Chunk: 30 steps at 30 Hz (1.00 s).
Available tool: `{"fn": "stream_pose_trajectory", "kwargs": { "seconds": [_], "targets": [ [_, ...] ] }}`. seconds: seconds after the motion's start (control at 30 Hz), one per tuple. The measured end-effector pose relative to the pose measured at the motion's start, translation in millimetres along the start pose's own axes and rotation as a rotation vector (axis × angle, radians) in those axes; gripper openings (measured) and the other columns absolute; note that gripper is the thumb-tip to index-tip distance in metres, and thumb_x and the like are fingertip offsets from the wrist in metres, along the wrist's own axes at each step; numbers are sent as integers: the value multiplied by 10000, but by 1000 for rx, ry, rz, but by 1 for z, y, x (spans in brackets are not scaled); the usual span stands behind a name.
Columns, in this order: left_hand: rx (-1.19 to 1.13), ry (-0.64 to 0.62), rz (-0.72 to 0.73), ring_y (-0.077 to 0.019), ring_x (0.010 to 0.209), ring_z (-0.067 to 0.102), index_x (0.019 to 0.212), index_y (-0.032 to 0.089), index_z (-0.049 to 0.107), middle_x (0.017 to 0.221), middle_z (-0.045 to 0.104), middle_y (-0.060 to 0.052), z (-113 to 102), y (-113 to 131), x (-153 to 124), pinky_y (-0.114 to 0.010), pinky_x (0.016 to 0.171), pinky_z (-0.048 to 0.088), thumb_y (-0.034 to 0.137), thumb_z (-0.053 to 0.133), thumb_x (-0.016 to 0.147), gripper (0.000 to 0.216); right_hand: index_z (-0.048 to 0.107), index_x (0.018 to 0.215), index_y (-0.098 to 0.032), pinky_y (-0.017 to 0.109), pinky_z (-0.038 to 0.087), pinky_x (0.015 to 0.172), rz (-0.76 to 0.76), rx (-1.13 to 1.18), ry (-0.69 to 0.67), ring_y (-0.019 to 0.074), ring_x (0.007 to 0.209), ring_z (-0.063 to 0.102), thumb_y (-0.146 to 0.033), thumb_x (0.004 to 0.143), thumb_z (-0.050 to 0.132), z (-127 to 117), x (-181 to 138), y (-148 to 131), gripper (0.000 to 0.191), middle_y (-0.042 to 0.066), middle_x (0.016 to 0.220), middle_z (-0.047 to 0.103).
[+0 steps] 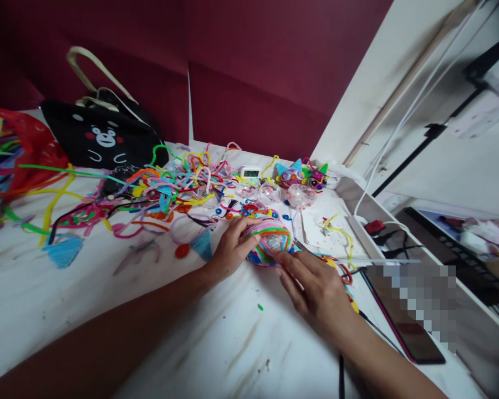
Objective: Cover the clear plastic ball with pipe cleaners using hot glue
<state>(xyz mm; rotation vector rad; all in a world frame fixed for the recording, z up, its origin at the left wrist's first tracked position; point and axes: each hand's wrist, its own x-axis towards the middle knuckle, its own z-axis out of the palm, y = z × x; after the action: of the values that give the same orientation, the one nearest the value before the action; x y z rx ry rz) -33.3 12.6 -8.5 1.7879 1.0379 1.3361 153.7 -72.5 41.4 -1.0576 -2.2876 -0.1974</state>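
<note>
A round ball wrapped in coloured pipe cleaners (271,240) rests on the white table (108,310). My left hand (232,247) curls round its left side, fingers pressed on the pink and green strands. My right hand (311,284) lies at its lower right, fingers touching the wrapped edge, closed on it as far as I can see. Just behind the ball lie clear glittery balls (299,195) and small coloured rings.
A heap of loose pipe cleaners (166,185) spreads over the table's middle and left, with blue tassels (64,249). A black bear-face bag (103,138), a red bag (12,149), a small timer (250,173), finished pipe-cleaner figures (301,175) and a phone (411,316) lie around.
</note>
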Motion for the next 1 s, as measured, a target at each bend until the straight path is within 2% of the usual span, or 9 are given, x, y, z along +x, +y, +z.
{"fn": "stream_pose_trajectory", "kwargs": {
  "seconds": [0.13,0.23,0.27,0.33,0.47,0.6,0.7,0.8,1.0],
  "targets": [
    [-24,-9,-10,-244,1094,590,1094,183,621,1147,633,-85,1,-5,0,-378,975,449,277,546,843,279,626,1207,-127,252,485,629,56,21,41,143,700,603,-213,973,534,-25,1,6,265,54,813,624],
    [-49,-9,-7,-251,1106,589,1107,180,618,1150,631,-88,2,-7,1,-386,983,450,276,544,844,289,640,1176,-147,225,503,627,121,-55,36,133,717,646,-242,982,516,-46,-8,18,250,64,869,663],
    [-49,-9,-7,-253,1109,588,1104,178,620,1144,630,-89,2,-7,1,-390,987,448,276,543,843,290,659,1130,-156,230,507,614,145,-116,18,138,710,658,-266,987,497,-51,-14,24,242,71,895,677],
    [-44,-10,-9,-259,1107,586,1094,173,625,1133,625,-94,2,-6,1,-402,991,445,283,540,839,290,682,1055,-172,260,511,559,228,-238,-107,165,669,674,-329,991,464,-56,-33,37,276,77,904,698],
    [-39,-17,-25,-271,1097,586,1088,167,631,1130,610,-104,1,-3,1,-415,975,453,298,540,830,303,693,1074,-190,331,552,587,337,-377,-295,241,741,723,-381,983,434,-46,-80,65,334,102,986,736],
    [-57,-19,-40,-268,1085,588,1091,166,625,1117,606,-104,2,-4,1,-406,952,468,303,539,826,310,667,1156,-180,345,569,598,469,-283,-368,261,782,737,-410,948,470,-32,-110,80,368,114,1042,737],
    [-61,-22,-48,-272,1076,586,1099,164,617,1111,611,-108,2,-4,1,-411,935,473,304,537,824,319,664,1148,-178,348,559,609,546,-213,-368,254,755,728,-432,918,504,-28,-111,84,379,124,1066,725],
    [-54,-16,-43,-267,1067,585,1096,167,617,1099,611,-103,2,-4,1,-410,936,470,299,538,822,314,679,1020,-182,351,534,635,581,-167,-391,250,743,711,-463,902,513,-27,-105,87,347,138,1073,711],
    [-54,-12,-27,-263,1089,586,1099,169,623,1125,611,-101,2,-5,0,-405,967,456,281,538,833,301,635,970,-187,324,488,608,674,30,-365,227,688,668,-518,885,502,-31,-102,87,366,105,885,710]
  ]
}}
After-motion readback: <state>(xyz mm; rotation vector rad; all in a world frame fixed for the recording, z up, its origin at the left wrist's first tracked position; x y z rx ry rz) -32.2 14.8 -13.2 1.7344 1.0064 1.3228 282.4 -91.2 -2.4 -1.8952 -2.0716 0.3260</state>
